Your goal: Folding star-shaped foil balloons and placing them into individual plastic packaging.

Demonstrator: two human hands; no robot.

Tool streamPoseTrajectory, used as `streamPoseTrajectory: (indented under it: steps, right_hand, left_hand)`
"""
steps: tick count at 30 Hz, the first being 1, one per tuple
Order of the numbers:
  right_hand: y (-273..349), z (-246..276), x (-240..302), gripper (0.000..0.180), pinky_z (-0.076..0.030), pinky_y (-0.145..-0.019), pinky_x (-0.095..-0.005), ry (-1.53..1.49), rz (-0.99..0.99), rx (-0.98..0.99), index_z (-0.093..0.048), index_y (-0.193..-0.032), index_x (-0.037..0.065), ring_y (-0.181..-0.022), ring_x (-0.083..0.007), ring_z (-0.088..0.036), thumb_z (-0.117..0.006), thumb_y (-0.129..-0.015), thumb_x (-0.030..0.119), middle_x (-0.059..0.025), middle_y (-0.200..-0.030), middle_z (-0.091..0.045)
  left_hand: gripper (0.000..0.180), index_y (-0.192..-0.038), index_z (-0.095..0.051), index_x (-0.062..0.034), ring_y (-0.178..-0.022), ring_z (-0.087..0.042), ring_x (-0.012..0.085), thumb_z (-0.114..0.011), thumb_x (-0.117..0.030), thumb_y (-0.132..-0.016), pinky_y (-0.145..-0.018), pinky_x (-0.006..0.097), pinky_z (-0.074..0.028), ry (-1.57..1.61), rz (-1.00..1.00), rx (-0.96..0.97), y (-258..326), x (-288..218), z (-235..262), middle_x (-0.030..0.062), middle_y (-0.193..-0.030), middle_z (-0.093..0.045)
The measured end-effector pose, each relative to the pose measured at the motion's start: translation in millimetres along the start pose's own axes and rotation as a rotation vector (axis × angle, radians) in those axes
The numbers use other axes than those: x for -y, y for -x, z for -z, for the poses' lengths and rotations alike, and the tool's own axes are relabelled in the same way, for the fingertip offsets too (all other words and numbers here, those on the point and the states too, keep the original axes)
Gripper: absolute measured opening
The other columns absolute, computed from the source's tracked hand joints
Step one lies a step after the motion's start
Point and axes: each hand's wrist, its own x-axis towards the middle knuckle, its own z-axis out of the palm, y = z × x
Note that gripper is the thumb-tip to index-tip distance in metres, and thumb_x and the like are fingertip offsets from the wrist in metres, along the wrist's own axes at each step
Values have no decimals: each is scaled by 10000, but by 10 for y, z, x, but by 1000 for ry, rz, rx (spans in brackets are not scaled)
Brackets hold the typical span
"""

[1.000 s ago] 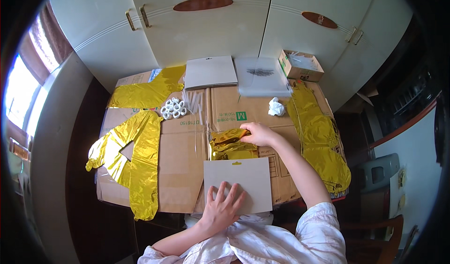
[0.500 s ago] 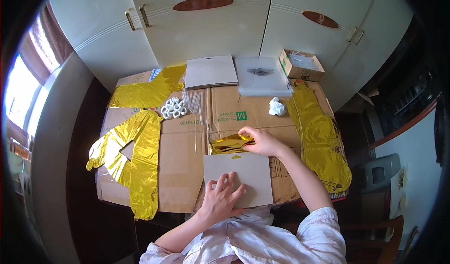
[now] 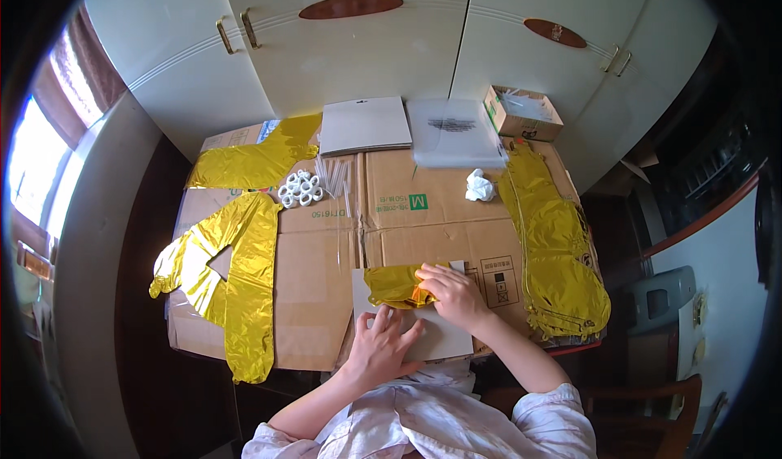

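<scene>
A grey card [image 3: 440, 338] lies near the table's front edge, with a folded gold foil balloon [image 3: 393, 285] across its upper part. My right hand [image 3: 456, 298] grips the foil's right end, fingers bent over it; what is under the fingers is hidden. On the card's lower left rests my left hand [image 3: 384, 343], fingers apart and fingertips close to the foil's lower edge, holding nothing. Flat gold foil balloons lie on both sides: one shaped like a four [image 3: 248, 284] at left, another behind it [image 3: 252, 162], and a pile [image 3: 554, 247] at right.
Flattened cardboard [image 3: 314, 296] covers the table. Toward the back are white ribbon rolls [image 3: 300, 188], clear straws [image 3: 335, 178], stacked grey cards [image 3: 366, 127], clear plastic bags [image 3: 456, 137], crumpled white tissue [image 3: 480, 185] and a small carton [image 3: 523, 117]. Cabinet doors [image 3: 350, 52] stand behind.
My right hand has brought the folded foil from beyond the card's far edge toward me, down onto the card's face. The left hand has stayed on the card.
</scene>
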Motion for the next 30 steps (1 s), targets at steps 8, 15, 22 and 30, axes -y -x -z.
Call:
streamPoseTrajectory:
  steps: [8, 15, 22, 30]
  right_hand:
    - [96, -45, 24, 118, -496, -963, -372, 67, 76, -3, -624, -916, 31, -1091, -233, -630, -565, -815, 43, -106, -1087, -680]
    - [79, -15, 9, 241, -498, -973, -382, -48, 94, 56, -613, -953, 12, -1087, -248, -627, -605, -712, 23, -119, -1115, -663]
    - [70, -8, 21, 246, -516, -953, -387, -70, 97, 39, -617, -911, 4, -1053, -256, -645, -618, -665, 8, -134, -1083, -674]
    - [87, -40, 14, 199, -535, -918, -391, -61, 83, 24, -628, -848, 13, -1006, -267, -663, -641, -650, 38, -135, -1026, -684]
  left_hand:
    - [692, -1279, -520, -244, -1217, -418, 326, -695, -574, -697, -882, 514, -371, -43, -10, -18, -1, -3, -25, 156, -1215, -538]
    - [694, -1240, -528, -221, -1173, -411, 289, -701, -596, -683, -871, 480, -362, -67, -28, -35, -5, -2, -6, 133, -1168, -536]
    - [644, -1201, -558, -169, -1121, -491, 263, -698, -562, -709, -861, 439, -388, -56, -50, -68, 2, -8, 21, 111, -1157, -552]
    - [586, -1239, -543, 1, -1245, -486, 290, -588, -457, -877, -984, 427, -388, 32, 66, -230, -448, 227, 275, 157, -1270, -558]
